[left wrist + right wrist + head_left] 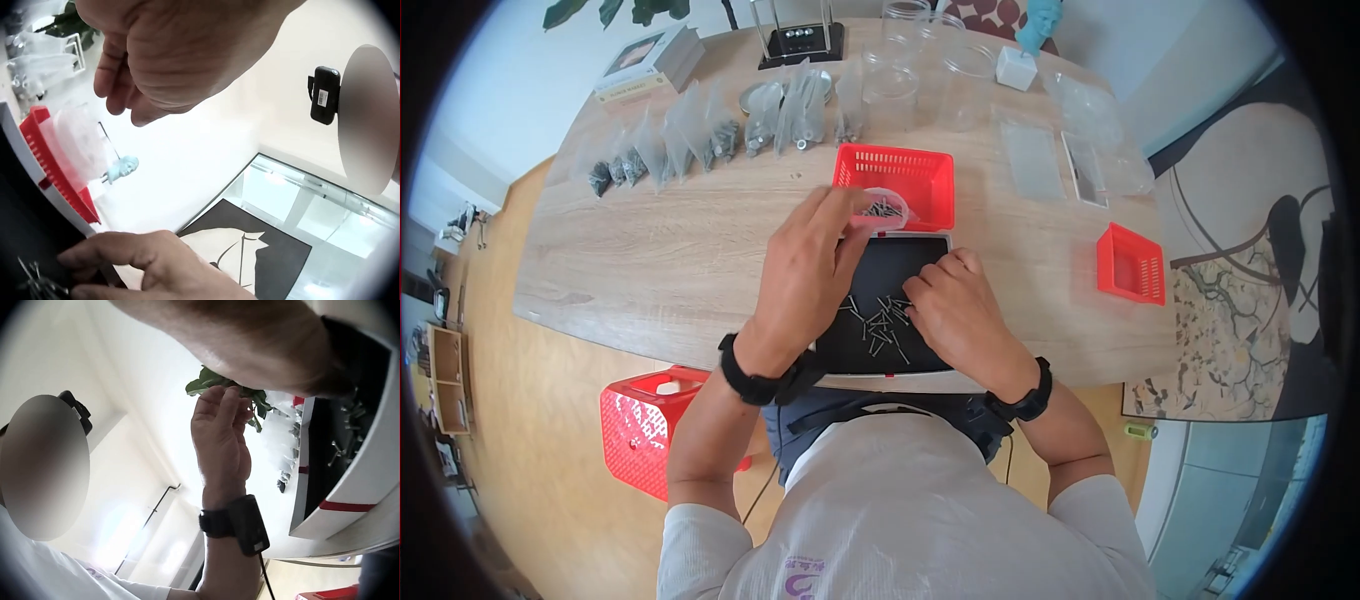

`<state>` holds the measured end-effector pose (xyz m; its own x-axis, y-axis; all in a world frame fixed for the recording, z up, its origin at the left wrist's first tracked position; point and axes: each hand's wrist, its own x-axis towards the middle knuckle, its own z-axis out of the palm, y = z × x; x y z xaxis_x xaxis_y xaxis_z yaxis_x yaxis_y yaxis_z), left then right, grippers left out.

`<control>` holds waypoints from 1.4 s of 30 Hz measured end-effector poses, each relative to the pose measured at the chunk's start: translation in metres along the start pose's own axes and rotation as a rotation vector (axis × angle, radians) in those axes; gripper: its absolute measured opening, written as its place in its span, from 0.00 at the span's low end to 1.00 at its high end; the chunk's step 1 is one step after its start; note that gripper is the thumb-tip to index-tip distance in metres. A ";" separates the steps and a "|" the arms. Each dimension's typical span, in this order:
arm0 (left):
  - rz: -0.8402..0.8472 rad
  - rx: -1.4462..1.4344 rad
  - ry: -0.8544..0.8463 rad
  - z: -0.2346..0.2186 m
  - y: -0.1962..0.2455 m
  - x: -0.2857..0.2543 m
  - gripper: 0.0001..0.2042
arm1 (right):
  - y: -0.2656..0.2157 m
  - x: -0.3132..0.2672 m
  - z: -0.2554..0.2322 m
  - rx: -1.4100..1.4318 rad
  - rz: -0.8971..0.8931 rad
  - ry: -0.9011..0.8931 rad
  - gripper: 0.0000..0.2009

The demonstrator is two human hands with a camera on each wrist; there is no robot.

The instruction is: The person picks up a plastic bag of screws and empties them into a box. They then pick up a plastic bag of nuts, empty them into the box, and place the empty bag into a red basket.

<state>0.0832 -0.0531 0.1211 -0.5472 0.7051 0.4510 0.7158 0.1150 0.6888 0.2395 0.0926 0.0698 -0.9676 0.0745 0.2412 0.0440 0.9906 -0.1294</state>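
My left hand point(810, 260) is raised, its fingers bent over the mouth of a clear plastic bag point(889, 223) with several screws inside. In the right wrist view the left hand point(222, 437) has its thumb close to its fingertips; I cannot tell whether something small is between them. The bag stands in a red basket point(945, 190). Lower down, my right hand point(960, 310) reaches into a black-lined tray point(890, 262), fingertips at a loose pile of screws point(880, 325). In the left wrist view its index finger and thumb are apart beside the screws point(39, 284).
Small bags of hardware point(685, 135) line the table's back left, near clear jars point(890, 95). A smaller red basket point(1130, 265) and flat plastic bags point(1030, 160) lie to the right. A red stool point(640, 425) stands below the table's left side.
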 end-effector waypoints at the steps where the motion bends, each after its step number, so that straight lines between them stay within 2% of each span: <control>1: 0.001 0.001 -0.011 0.001 -0.004 -0.009 0.11 | -0.001 0.000 0.002 0.011 -0.008 0.008 0.05; 3: 0.204 0.159 -0.155 0.006 -0.021 -0.030 0.15 | -0.002 -0.001 0.006 0.027 -0.013 0.016 0.03; 4: 0.203 0.161 -0.158 0.008 -0.025 -0.039 0.15 | -0.002 -0.001 0.008 0.031 -0.029 0.050 0.03; 6: 0.224 0.281 -0.366 0.011 -0.030 -0.053 0.16 | -0.004 -0.001 0.010 0.040 -0.047 0.080 0.03; 12: 0.194 0.496 -0.445 0.023 -0.036 -0.062 0.12 | -0.010 0.000 0.013 0.063 -0.029 0.019 0.01; 14: 0.199 0.474 -0.441 0.024 -0.038 -0.063 0.11 | -0.009 -0.001 0.013 0.089 -0.026 -0.035 0.09; 21: 0.192 0.381 -0.389 0.027 -0.041 -0.064 0.11 | -0.009 -0.001 0.011 0.147 -0.030 -0.011 0.10; 23: 0.188 0.342 -0.367 0.026 -0.043 -0.064 0.12 | -0.006 0.000 0.001 0.331 -0.024 0.022 0.09; 27: 0.170 0.244 -0.306 0.027 -0.045 -0.066 0.11 | -0.002 0.006 -0.022 0.458 0.053 -0.035 0.08; 29: 0.163 0.229 -0.291 0.027 -0.045 -0.067 0.11 | 0.000 0.013 -0.032 0.537 0.098 0.022 0.08; 30: 0.157 0.220 -0.282 0.027 -0.046 -0.067 0.11 | 0.001 0.018 -0.035 0.527 0.090 0.021 0.08; 32: 0.153 0.204 -0.275 0.028 -0.047 -0.067 0.11 | 0.002 0.030 -0.041 0.450 0.069 0.176 0.07; 33: 0.147 0.190 -0.281 0.028 -0.047 -0.067 0.11 | 0.003 0.038 -0.044 0.442 0.061 0.180 0.07; 35: 0.156 0.198 -0.271 0.029 -0.048 -0.067 0.11 | 0.004 0.054 -0.048 0.364 0.000 0.306 0.06; 38: 0.181 0.209 -0.257 0.028 -0.048 -0.067 0.09 | 0.010 0.072 -0.048 0.250 -0.021 0.355 0.06; 42: 0.189 0.211 -0.254 0.029 -0.048 -0.067 0.06 | 0.008 0.078 -0.049 0.248 -0.009 0.335 0.05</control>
<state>0.0980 -0.0855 0.0412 -0.2909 0.8757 0.3854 0.8821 0.0895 0.4626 0.1767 0.1116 0.1347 -0.8316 0.1401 0.5375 -0.0646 0.9367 -0.3441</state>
